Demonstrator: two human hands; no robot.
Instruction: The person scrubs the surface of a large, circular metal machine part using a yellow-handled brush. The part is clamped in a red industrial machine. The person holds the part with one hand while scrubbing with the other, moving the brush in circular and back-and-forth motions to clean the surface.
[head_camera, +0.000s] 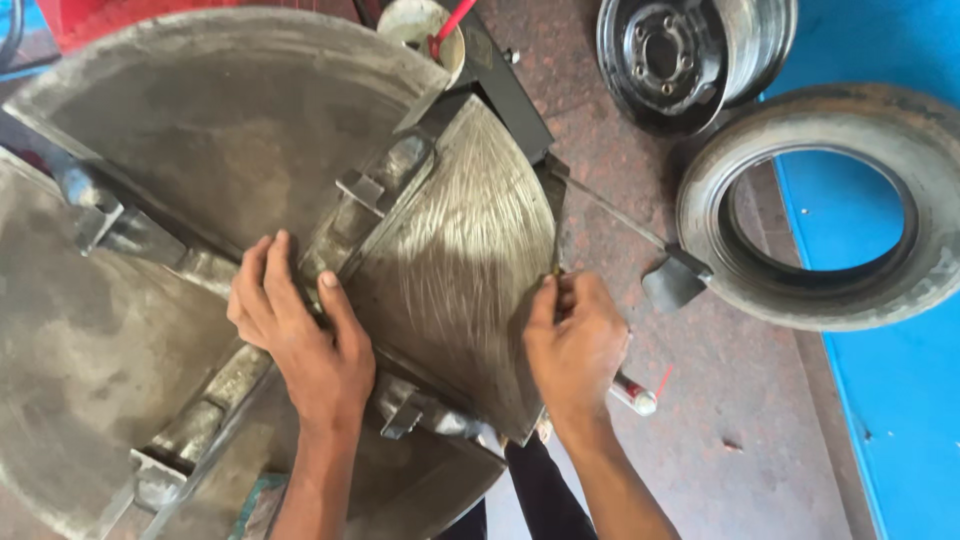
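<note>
A large round metal turntable (230, 130) with clamp jaws set in its slots fills the left of the head view. My left hand (300, 330) rests flat near its centre, fingers spread over a clamp slot (375, 190). My right hand (575, 345) grips the right rim of the scratched plate segment (470, 260), its fingers closed on a thin dark tool at the edge. A small spray can (635, 393) with a red straw lies on the floor just beneath that hand.
A worn tyre (830, 200) lies on the floor at right, partly on a blue mat (900, 400). A bare steel wheel rim (690, 50) stands behind it. A pedal lever (672, 280) sticks out from the machine. A small pot with a red-handled brush (425, 25) sits at top.
</note>
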